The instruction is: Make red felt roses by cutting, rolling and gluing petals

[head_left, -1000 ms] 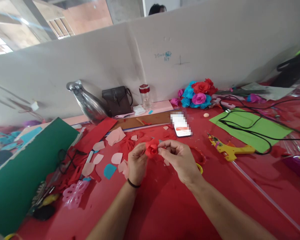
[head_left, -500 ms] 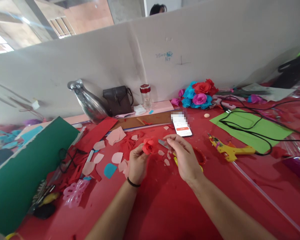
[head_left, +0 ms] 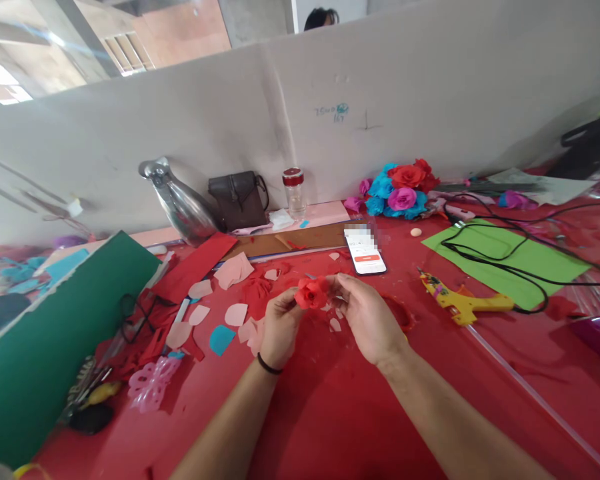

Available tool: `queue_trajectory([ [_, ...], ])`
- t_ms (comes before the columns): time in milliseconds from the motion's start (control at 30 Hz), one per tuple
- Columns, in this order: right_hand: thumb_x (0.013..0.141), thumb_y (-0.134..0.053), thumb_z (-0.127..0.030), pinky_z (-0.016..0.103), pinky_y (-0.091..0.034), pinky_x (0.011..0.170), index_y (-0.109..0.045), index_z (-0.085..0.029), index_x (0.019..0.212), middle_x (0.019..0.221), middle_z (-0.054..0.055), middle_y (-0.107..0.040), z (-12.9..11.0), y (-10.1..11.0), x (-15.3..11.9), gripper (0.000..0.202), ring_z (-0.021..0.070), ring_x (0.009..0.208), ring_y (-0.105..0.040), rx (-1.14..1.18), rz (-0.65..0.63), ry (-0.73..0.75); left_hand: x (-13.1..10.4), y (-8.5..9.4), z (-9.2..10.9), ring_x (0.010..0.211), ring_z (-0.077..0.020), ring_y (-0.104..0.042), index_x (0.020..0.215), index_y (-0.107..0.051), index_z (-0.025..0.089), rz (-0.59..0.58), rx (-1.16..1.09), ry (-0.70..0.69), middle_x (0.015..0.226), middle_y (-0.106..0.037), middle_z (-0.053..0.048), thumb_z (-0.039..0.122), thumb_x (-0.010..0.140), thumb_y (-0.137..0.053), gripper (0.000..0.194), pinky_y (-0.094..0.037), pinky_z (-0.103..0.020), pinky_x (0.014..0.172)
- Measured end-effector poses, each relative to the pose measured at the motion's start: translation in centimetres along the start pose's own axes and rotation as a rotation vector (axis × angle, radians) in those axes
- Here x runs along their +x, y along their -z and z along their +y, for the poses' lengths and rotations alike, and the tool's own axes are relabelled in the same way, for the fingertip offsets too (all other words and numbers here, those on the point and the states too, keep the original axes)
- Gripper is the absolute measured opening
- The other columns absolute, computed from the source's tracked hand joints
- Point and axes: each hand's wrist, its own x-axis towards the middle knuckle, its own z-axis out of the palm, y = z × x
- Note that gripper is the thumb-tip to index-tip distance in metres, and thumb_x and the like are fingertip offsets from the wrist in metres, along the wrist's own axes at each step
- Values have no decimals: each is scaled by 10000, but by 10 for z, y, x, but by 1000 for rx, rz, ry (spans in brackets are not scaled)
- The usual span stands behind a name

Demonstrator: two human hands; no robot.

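A red paper rose (head_left: 311, 293) with layered petals is pinched at its left side by my left hand (head_left: 281, 323), which wears a dark band at the wrist. My right hand (head_left: 367, 313) is at the rose's right edge, thumb and fingers closed on the petals there. Beneath the right hand, a bit of yellow handle shows; the rest is covered. Pink petal cutouts (head_left: 236, 314) and one blue petal cutout (head_left: 223, 340) lie left of my hands on the red tabletop (head_left: 325, 413).
Right of my hands lies a yellow glue gun (head_left: 455, 299) with its cord over green paper (head_left: 520, 257). Ahead are a lit phone (head_left: 365, 257), a glass jar (head_left: 295, 197), a bag (head_left: 240, 199), a metal flask (head_left: 185, 203) and a paper-flower bunch (head_left: 400, 190). A green board (head_left: 55, 347) stands left.
The rose has moved slightly right in my left hand. My right hand has come in from just beside it and now touches its right petals.
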Motion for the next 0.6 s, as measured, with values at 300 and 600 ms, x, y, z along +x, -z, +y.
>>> queue_trajectory([
  [300, 715, -614, -459, 291, -425, 660, -682, -203, 776, 788, 40, -694, -2, -1, -3, 272, 177, 725, -580, 6, 9, -7, -3, 1, 5, 701, -156, -569, 667, -707, 166, -109, 145, -31, 692, -662, -29, 291, 642, -756, 136, -456, -253, 674],
  [600, 666, -648, -398, 285, -431, 624, -612, -203, 822, 700, 19, -686, -7, -3, -4, 252, 159, 621, -590, 99, 38, -10, 1, 2, -3, 666, -147, -569, 652, -688, 156, -7, 13, 25, 663, -658, -21, 299, 598, -788, 183, -477, -278, 693],
])
